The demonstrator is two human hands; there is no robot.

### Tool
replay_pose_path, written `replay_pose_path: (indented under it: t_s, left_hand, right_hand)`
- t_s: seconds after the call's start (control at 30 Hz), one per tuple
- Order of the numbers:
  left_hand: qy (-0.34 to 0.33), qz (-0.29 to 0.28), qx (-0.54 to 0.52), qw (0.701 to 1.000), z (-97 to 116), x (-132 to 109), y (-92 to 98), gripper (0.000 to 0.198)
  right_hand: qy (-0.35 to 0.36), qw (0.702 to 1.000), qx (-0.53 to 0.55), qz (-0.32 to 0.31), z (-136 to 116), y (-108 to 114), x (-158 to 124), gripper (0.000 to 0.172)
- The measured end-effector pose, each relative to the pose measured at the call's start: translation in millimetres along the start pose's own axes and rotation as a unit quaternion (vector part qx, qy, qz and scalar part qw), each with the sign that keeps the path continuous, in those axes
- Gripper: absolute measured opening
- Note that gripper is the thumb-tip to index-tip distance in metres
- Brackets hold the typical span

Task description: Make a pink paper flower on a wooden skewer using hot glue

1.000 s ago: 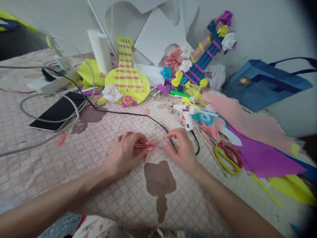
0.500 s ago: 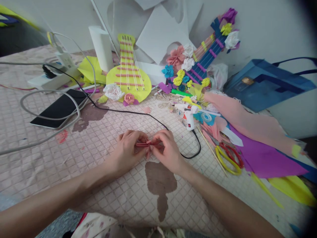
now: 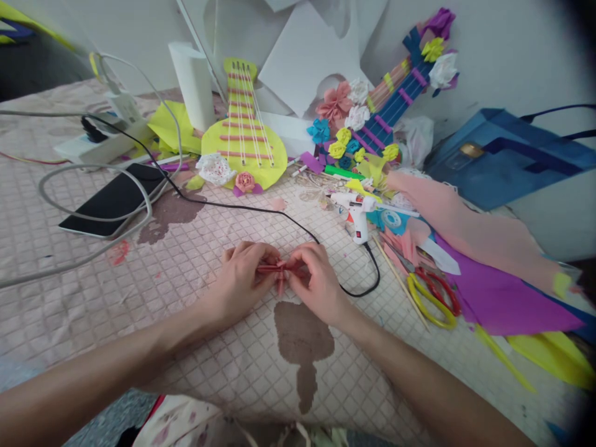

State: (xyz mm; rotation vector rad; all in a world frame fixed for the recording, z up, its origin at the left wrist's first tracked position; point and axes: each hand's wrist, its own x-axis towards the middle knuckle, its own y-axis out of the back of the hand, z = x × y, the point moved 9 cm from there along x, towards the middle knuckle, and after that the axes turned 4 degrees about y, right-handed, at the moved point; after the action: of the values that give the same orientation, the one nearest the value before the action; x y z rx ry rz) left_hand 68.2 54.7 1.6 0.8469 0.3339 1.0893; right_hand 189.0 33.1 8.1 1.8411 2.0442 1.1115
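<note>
Between my two hands is a dark pink strip of folded crepe paper (image 3: 269,269), with a short tail hanging down at its middle. My left hand (image 3: 248,273) pinches it from the left side, thumb and fingers pressed together. From the right, the thumb and fingertips of my right hand (image 3: 315,276) close on the same strip near its middle. Fingers hide much of the paper. Beyond my right hand lies a white glue gun (image 3: 358,217), its black cord curving around that hand.
A yellow paper guitar (image 3: 243,139) and a blue flower-decorated one (image 3: 388,115) lean at the back. On the right are scissors (image 3: 433,301), a wooden stick (image 3: 400,282) and purple paper (image 3: 507,304). Left, a grey cable loops over a dark tablet (image 3: 112,202) near a power strip (image 3: 93,146).
The view has shifted slightly. Both hands stay around the pink paper, and the small tail at its middle now hangs straighter beside my right fingertips.
</note>
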Motion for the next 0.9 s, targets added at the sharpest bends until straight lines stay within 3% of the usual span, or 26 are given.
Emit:
replay_pose_path:
  t_s: [0.6,0.9]
  left_hand:
    - [0.008,0.001,0.0,1.0,0.9,-0.2,1.8,0.012]
    - [0.028,-0.002,-0.113,0.993,-8.4,1.8,5.9,0.014]
  right_hand:
    - [0.006,1.0,-0.005,0.007,-2.7,0.0,-1.4,0.015]
    - [0.003,0.998,0.043,0.05,2.8,13.9,-3.0,0.01]
